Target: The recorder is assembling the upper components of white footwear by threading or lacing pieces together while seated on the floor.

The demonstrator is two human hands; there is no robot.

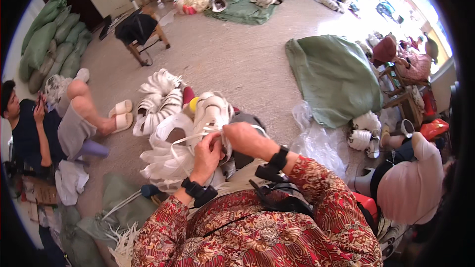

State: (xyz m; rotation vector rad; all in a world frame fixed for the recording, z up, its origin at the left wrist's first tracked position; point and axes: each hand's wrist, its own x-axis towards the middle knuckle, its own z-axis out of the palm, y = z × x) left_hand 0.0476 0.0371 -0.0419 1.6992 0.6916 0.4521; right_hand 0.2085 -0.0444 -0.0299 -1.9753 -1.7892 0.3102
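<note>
A white sneaker (pixel 213 111) rests in front of my lap, its toe pointing away from me. Over its near end, my left hand (pixel 207 155) pinches a white shoelace (pixel 179 142), which loops out to the left. Close beside it, my right hand (pixel 246 138) is closed with the fingers curled round the lace, and a short piece of lace sticks out to its right. What lies inside the right fist is hidden. A bundle of white shoe parts (pixel 170 131) in clear plastic lies left of the sneaker.
Stacked white shoe uppers (pixel 161 96) lie on the floor ahead. A seated person (pixel 74 113) is at the left, another (pixel 410 178) at the right. A green sack (pixel 334 76) and clear plastic (pixel 321 143) spread to the right. A wooden chair (pixel 143 34) stands farther off.
</note>
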